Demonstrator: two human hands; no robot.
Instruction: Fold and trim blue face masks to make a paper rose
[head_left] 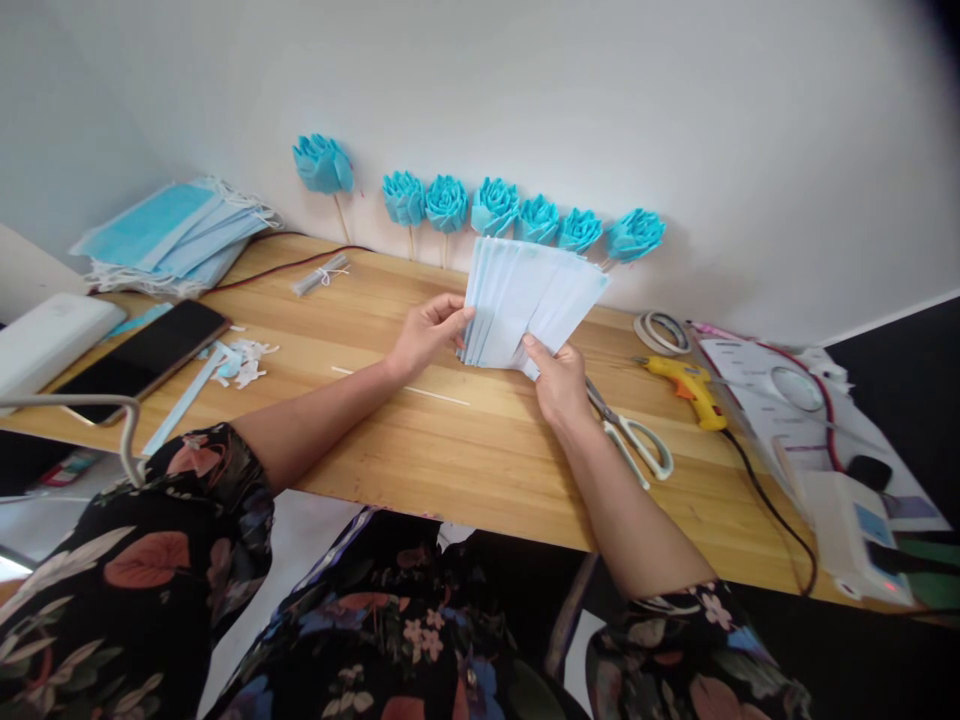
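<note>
I hold a fanned stack of pale blue mask sheets upright over the wooden table. My left hand pinches the stack's left edge with thumb and fingers. My right hand grips its lower right corner, thumb on the front sheet. Behind the stack, several blue fabric roses on sticks lean against the white wall.
White-handled scissors lie just right of my right hand, a yellow glue gun and tape roll beyond. A pile of face masks, a phone, cut ear-loop scraps and a thin stick lie left.
</note>
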